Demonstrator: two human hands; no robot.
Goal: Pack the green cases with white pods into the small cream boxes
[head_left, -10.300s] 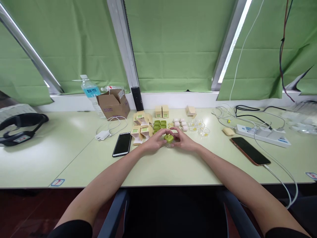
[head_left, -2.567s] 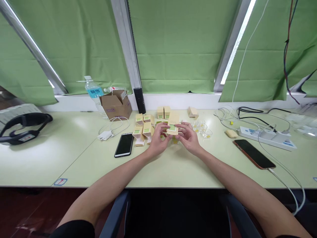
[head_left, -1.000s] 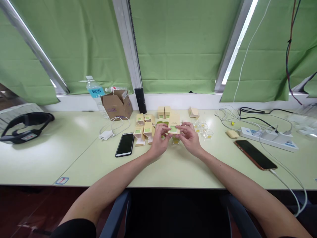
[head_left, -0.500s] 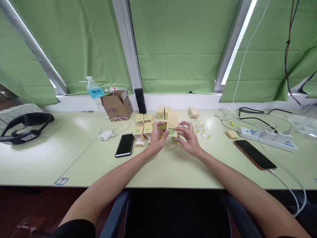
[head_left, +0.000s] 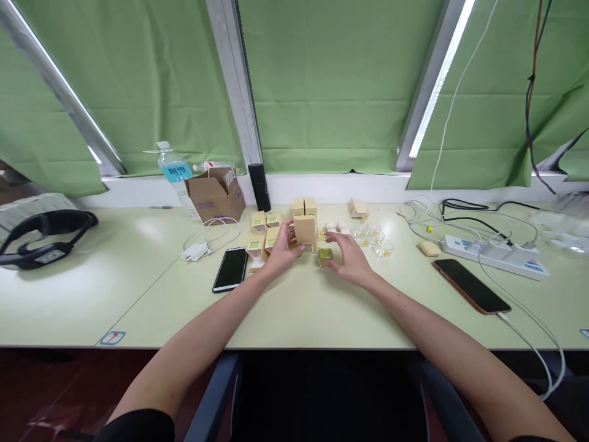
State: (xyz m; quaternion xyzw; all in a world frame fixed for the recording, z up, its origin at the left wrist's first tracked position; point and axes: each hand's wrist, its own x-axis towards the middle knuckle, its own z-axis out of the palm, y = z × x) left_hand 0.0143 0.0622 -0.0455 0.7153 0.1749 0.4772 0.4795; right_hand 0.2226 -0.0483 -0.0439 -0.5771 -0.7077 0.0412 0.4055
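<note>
My left hand [head_left: 285, 250] is closed on a small tan cardboard box [head_left: 304, 231] with a green window near its bottom, held upright just above the table or resting on it; I cannot tell which. My right hand [head_left: 348, 259] has its fingers apart around a small green round piece [head_left: 324, 255] in what looks like a clear cup. Its thumb is at the piece's edge. Left of my left hand stand several similar tan boxes [head_left: 254, 245], some with flaps folded out. Two more boxes [head_left: 304, 206] stand behind the held one. Several clear plastic cups [head_left: 384, 248] sit to the right.
A black phone [head_left: 230, 270] lies left of the boxes. At the right are a second phone [head_left: 469, 285], a white power strip [head_left: 499, 258] and loose cables. A brown carton [head_left: 215, 195], a water bottle [head_left: 177, 175] and a black cylinder [head_left: 260, 187] stand at the back.
The small box has moved left, out of both hands into my left hand alone. My right hand has let go of it and lowered beside the green piece, which is now more visible.
</note>
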